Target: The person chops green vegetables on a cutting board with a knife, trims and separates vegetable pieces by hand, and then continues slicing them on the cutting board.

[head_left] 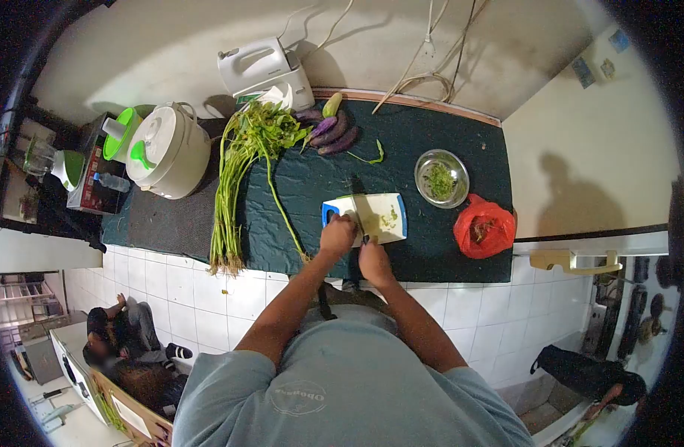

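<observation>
My right hand [374, 261] is wrapped round a knife, whose dark blade [359, 200] points away from me over the cutting board. The white cutting board [383, 227] has blue ends and lies on the dark green cloth. Small green chopped pieces [389, 217] are scattered on its right half. My left hand [338, 235] is closed at the board's left end, beside the blade; whatever is in its fingers is hidden. A long bundle of leafy green stems [234, 186] lies to the left, with one loose stem [281, 212] nearer the board.
Right of the board are a steel bowl [420, 175] with chopped greens and a red plastic bag [469, 246] with scraps. Purple eggplants [338, 141] lie behind. A rice cooker [159, 160] and a hand mixer [256, 63] stand back left. One person [122, 331] sits lower left.
</observation>
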Tool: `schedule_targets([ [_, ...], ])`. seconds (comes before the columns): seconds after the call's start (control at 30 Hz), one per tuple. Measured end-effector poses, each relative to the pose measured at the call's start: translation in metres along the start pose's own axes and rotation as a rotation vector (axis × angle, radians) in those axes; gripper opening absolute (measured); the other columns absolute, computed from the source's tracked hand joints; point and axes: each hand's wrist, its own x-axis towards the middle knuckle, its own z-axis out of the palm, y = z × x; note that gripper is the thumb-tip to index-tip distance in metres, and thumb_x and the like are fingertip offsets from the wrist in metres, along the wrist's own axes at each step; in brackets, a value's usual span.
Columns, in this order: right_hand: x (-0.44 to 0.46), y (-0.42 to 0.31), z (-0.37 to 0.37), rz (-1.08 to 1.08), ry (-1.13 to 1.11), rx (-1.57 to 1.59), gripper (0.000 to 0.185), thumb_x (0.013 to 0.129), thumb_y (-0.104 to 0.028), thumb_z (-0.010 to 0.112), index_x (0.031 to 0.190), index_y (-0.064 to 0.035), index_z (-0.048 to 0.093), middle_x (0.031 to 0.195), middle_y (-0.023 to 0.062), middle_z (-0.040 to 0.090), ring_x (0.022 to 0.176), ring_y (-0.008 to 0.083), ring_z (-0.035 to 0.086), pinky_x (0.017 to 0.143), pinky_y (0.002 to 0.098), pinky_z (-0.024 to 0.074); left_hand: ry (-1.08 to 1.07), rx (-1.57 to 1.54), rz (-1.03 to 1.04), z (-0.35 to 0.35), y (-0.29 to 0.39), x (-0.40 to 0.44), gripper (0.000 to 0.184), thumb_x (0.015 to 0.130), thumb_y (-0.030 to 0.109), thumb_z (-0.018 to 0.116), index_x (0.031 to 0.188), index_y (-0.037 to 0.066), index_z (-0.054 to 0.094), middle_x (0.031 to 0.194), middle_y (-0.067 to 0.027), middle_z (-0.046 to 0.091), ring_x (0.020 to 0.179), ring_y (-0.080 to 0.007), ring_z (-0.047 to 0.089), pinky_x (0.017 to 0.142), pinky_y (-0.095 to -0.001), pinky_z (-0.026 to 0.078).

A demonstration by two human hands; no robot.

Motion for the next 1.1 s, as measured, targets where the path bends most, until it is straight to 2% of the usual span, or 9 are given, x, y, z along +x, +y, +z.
schedule_targets([
  [0.1, 0.005, -0.015, -0.021, -0.103, -0.018, 0.001, 0.032, 0.096, -0.021, 0.048, 0.104, 0.0104, 0.049, 0.081, 0.0323, 0.064, 0.079, 0.0487, 0.064, 0.070, 0.0540, 0.0524, 0.035, 0.039, 0.101, -0.005, 0.003, -0.010, 0.014, 0.081, 0.017, 0.060, 0.085, 0.007, 0.070, 0.094, -0.0092, 0.063, 0.097, -0.0303, 0.060, 0.078, -0.0414, 0.055],
  [0.17, -0.002, -0.018, -0.027, -0.135, -0.005, 0.002, 0.032, 0.097, -0.021, 0.048, 0.103, 0.0098, 0.049, 0.081, 0.0323, 0.064, 0.079, 0.0484, 0.064, 0.071, 0.0537, 0.0530, 0.145, 0.170, 0.264, 0.003, -0.003, -0.015, 0.014, 0.078, 0.013, 0.059, 0.087, 0.008, 0.069, 0.095, -0.0061, 0.061, 0.097, -0.0270, 0.059, 0.077, -0.0385, 0.054],
  [0.37, -0.015, -0.017, -0.017, 0.056, -0.027, -0.031, 0.032, 0.097, -0.022, 0.048, 0.101, 0.0098, 0.050, 0.080, 0.0325, 0.064, 0.081, 0.0478, 0.064, 0.071, 0.0535, 0.0526, 0.279, 0.181, 0.383, 0.004, -0.014, -0.030, 0.018, 0.077, 0.015, 0.059, 0.092, 0.010, 0.068, 0.094, -0.0015, 0.059, 0.095, -0.0225, 0.056, 0.078, -0.0342, 0.051],
  [0.47, 0.004, -0.009, -0.014, -0.064, -0.060, -0.012, 0.033, 0.097, -0.023, 0.048, 0.103, 0.0097, 0.049, 0.082, 0.0332, 0.064, 0.082, 0.0477, 0.065, 0.071, 0.0536, 0.0524, 0.315, 0.170, 0.430, 0.002, -0.015, -0.031, 0.021, 0.077, 0.017, 0.059, 0.094, 0.011, 0.069, 0.093, -0.0007, 0.058, 0.095, -0.0220, 0.055, 0.079, -0.0346, 0.051],
  [0.57, 0.003, -0.018, -0.026, -0.024, -0.142, -0.040, 0.037, 0.099, -0.027, 0.044, 0.111, 0.0075, 0.045, 0.090, 0.0311, 0.065, 0.086, 0.0477, 0.065, 0.074, 0.0553, 0.0533, 0.243, 0.236, 0.395, 0.002, -0.015, -0.029, 0.023, 0.078, 0.019, 0.058, 0.097, 0.012, 0.069, 0.094, -0.0001, 0.058, 0.096, -0.0219, 0.054, 0.079, -0.0342, 0.050],
  [0.7, -0.012, -0.009, -0.010, -0.034, -0.103, -0.014, 0.036, 0.099, -0.028, 0.044, 0.110, 0.0071, 0.046, 0.089, 0.0309, 0.065, 0.085, 0.0477, 0.065, 0.074, 0.0551, 0.0534, 0.280, 0.217, 0.397, 0.000, -0.013, -0.033, 0.024, 0.078, 0.019, 0.058, 0.098, 0.013, 0.069, 0.095, 0.0004, 0.058, 0.096, -0.0216, 0.054, 0.078, -0.0343, 0.050],
  [0.8, -0.012, -0.010, -0.006, 0.061, -0.085, -0.046, 0.034, 0.099, -0.026, 0.045, 0.108, 0.0076, 0.046, 0.089, 0.0308, 0.065, 0.084, 0.0474, 0.065, 0.073, 0.0547, 0.0533, 0.328, 0.216, 0.420, -0.001, -0.014, -0.034, 0.024, 0.078, 0.019, 0.058, 0.099, 0.013, 0.069, 0.096, 0.0008, 0.058, 0.097, -0.0213, 0.054, 0.077, -0.0342, 0.049],
  [0.87, -0.002, -0.010, -0.010, -0.086, -0.035, 0.030, 0.034, 0.098, -0.024, 0.045, 0.108, 0.0081, 0.046, 0.088, 0.0308, 0.065, 0.082, 0.0471, 0.065, 0.072, 0.0541, 0.0534, 0.283, 0.215, 0.396, 0.002, -0.015, -0.032, 0.024, 0.078, 0.019, 0.058, 0.098, 0.014, 0.069, 0.096, 0.0010, 0.058, 0.097, -0.0212, 0.054, 0.076, -0.0339, 0.049],
  [1.1, -0.008, -0.006, -0.008, -0.152, -0.024, -0.029, 0.032, 0.097, -0.020, 0.048, 0.109, 0.0087, 0.045, 0.086, 0.0308, 0.065, 0.078, 0.0468, 0.065, 0.069, 0.0538, 0.0538, 0.321, 0.234, 0.403, 0.001, -0.016, -0.031, 0.022, 0.078, 0.019, 0.058, 0.095, 0.015, 0.070, 0.094, 0.0010, 0.058, 0.096, -0.0213, 0.054, 0.076, -0.0342, 0.049],
])
